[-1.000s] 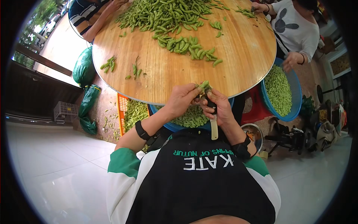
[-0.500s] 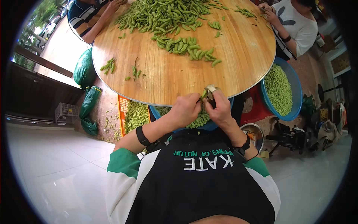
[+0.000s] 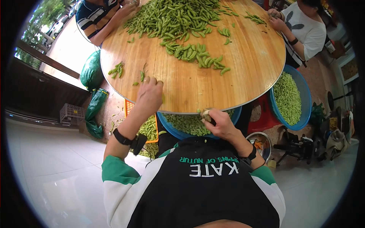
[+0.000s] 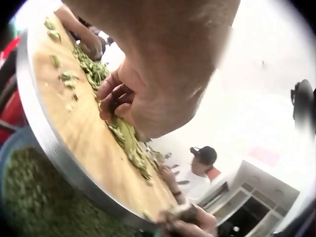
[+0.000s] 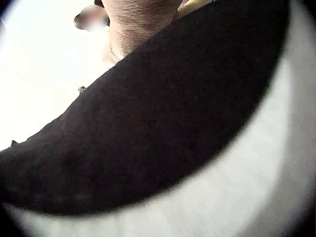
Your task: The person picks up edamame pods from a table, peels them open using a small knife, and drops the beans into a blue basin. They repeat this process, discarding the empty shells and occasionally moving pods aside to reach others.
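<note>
My left hand (image 3: 150, 95) is over the left front of the round table (image 3: 178, 93), close to a few loose green pods (image 3: 142, 76). In the left wrist view its fingers (image 4: 107, 91) are loosely curled, with nothing visible between them. My right hand (image 3: 221, 123) is at the table's front edge, gripping a small pale-and-dark item (image 3: 206, 116); I cannot tell its kind. Right by that item shows a green bean (image 3: 198, 111). Below the edge sits a blue tub (image 3: 167, 127) of shelled green beans (image 3: 190, 124). The right wrist view shows mostly dark cloth (image 5: 148, 123).
A large heap of green pods (image 3: 173, 19) covers the table's far part, with a smaller row (image 3: 192, 53) nearer. An orange crate (image 3: 129, 105) of pods stands left below. Another blue tub (image 3: 308, 102) is at right. Two other people sit across the table.
My left hand has left the right hand and moved left over the table. My right hand has come slightly lower, still gripping the pale-and-dark item.
</note>
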`<action>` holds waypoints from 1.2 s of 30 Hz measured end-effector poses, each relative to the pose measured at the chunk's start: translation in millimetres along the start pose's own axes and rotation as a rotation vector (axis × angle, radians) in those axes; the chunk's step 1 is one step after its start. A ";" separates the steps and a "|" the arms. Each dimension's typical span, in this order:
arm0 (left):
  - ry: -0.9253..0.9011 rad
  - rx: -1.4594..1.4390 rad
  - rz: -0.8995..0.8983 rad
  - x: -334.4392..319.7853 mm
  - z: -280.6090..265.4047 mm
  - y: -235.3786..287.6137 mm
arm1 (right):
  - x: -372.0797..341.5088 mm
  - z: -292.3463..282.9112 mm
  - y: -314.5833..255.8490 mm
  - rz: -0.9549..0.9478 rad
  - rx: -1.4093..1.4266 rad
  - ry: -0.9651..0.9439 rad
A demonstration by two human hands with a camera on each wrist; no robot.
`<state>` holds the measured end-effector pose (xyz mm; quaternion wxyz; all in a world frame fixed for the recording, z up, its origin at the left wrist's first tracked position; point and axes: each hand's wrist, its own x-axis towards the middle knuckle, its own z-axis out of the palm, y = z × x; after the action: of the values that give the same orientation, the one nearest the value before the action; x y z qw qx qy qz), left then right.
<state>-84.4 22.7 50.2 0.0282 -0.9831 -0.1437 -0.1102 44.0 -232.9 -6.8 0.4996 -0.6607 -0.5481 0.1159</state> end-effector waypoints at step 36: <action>-0.259 -1.604 -0.338 66.2 17.0 54.9 | 23.5 -17.1 -12.7 0.503 1.030 0.172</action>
<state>-3.2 -10.2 47.2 -0.7151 -0.6748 -0.1693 -0.0680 57.0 -223.5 20.6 0.7567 -0.4492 -0.2045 0.4288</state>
